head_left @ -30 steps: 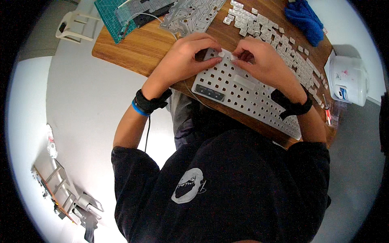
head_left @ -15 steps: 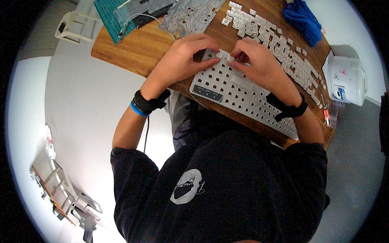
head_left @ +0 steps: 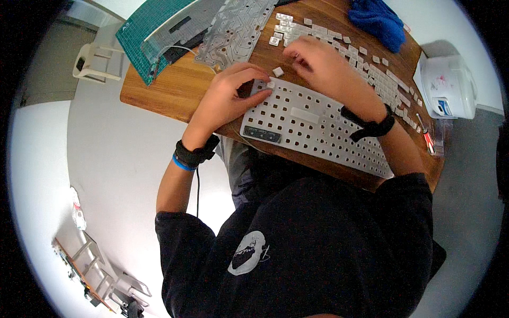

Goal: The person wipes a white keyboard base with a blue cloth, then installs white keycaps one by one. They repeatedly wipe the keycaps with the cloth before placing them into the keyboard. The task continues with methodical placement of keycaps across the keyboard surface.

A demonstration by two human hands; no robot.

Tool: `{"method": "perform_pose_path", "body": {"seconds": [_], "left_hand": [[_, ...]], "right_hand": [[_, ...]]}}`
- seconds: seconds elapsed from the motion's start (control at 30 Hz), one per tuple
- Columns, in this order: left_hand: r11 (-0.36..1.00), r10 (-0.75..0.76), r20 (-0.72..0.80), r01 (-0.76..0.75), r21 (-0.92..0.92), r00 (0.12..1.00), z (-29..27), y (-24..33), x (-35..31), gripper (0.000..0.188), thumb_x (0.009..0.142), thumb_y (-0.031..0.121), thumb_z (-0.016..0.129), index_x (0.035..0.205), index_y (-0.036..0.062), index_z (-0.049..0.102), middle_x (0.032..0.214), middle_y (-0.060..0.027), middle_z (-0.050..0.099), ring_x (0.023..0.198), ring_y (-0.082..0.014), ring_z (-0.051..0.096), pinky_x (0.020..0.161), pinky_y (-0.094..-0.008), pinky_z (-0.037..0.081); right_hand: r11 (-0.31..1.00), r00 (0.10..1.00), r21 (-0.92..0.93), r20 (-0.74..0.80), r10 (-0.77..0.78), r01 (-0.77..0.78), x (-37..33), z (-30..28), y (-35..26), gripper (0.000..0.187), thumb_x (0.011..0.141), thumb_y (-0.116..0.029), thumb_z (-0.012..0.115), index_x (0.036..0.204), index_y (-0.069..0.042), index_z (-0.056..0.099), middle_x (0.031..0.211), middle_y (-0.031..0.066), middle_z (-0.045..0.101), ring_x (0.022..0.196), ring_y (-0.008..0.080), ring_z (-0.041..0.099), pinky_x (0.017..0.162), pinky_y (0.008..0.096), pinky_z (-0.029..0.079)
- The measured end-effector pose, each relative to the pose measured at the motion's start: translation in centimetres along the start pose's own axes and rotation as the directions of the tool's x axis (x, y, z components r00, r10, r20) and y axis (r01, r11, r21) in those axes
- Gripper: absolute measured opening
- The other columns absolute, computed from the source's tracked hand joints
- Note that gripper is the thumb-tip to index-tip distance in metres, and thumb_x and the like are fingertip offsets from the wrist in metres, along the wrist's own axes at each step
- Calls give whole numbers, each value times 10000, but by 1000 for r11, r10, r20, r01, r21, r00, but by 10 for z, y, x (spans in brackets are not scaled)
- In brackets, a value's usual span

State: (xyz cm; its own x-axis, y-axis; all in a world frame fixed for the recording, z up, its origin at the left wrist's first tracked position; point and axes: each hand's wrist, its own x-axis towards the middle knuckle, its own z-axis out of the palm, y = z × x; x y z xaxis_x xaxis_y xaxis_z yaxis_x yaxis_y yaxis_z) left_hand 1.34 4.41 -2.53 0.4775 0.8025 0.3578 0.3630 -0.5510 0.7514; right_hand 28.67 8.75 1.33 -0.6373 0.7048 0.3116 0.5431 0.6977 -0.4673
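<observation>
A white keyboard case (head_left: 310, 139) with rows of square holes lies at a slant on the wooden table, with a dark panel (head_left: 262, 133) at its near left corner. At its far left corner, my left hand (head_left: 225, 95) pinches a small white keycap (head_left: 271, 84) between thumb and fingertips. Another white keycap (head_left: 278, 71) rests on the table just beyond the case's far edge. Above the far edge, my right hand (head_left: 326, 66) hovers near the scattered keycaps (head_left: 389, 85), its fingers bent and thumb apart, with nothing seen between them. A white bar (head_left: 305, 115) lies on the case.
At the back left are a green cutting mat (head_left: 137, 45) and a clear sheet with circuit traces (head_left: 233, 37). A blue cloth (head_left: 376, 24) lies at the back right. A screwdriver (head_left: 427, 140) with a red handle and a white rice cooker (head_left: 448, 87) are on the right.
My right hand has let go of a keycap, which now lies on the table beyond the case, and moved away toward the scattered keycaps. My left hand keeps its pinch. The view has shifted.
</observation>
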Motion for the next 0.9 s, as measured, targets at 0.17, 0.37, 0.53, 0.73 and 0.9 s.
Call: {"method": "perform_pose_path", "body": {"seconds": [0.17, 0.37, 0.53, 0.73, 0.9], "left_hand": [[1000, -15, 25, 14, 19, 1000, -1, 2, 0, 269, 907, 122, 872, 1150, 50, 780, 1192, -130, 772, 1112, -316, 738, 960, -393, 594], [996, -71, 50, 68, 59, 996, -2, 14, 2, 303, 939, 121, 835, 1232, 67, 780, 1294, -150, 742, 1195, -338, 709, 1022, -421, 574], [993, 21, 9, -22, 118, 1000, 3, 7, 3, 331, 931, 108, 841, 1256, 88, 782, 1271, -134, 744, 1156, -335, 710, 971, -413, 585], [986, 60, 41, -66, 154, 997, 4, 4, 0, 315, 923, 87, 846, 1234, 84, 789, 1243, -117, 757, 1112, -316, 720, 919, -388, 588], [989, 43, 39, -48, 141, 998, 7, 4, -1, 289, 921, 76, 845, 1206, 75, 802, 1232, -108, 767, 1110, -290, 725, 921, -382, 587]], "right_hand": [[959, 973, -177, -106, 203, -219, -26, -60, 25, 188, 991, -79, 766, 1157, -47, 684, 1025, 109, 734, 911, 227, 735, 824, 356, 598], [889, 841, -83, 295, 454, -451, -76, -100, 23, 212, 969, -168, 782, 1130, -55, 703, 1036, 150, 735, 992, 356, 740, 882, 454, 589], [951, 805, 13, 537, 254, -309, -109, -96, 21, 405, 915, -154, 836, 1279, -42, 697, 1170, 148, 716, 1124, 342, 711, 967, 442, 588], [990, 869, 9, 480, 120, -142, -118, -91, 5, 578, 807, -78, 875, 1339, -41, 651, 1331, 152, 630, 1282, 384, 621, 1096, 440, 534], [992, 869, 43, 488, 82, -117, -124, -91, 10, 667, 753, 18, 872, 1372, -40, 632, 1384, 134, 605, 1338, 365, 597, 1155, 426, 517]]}}
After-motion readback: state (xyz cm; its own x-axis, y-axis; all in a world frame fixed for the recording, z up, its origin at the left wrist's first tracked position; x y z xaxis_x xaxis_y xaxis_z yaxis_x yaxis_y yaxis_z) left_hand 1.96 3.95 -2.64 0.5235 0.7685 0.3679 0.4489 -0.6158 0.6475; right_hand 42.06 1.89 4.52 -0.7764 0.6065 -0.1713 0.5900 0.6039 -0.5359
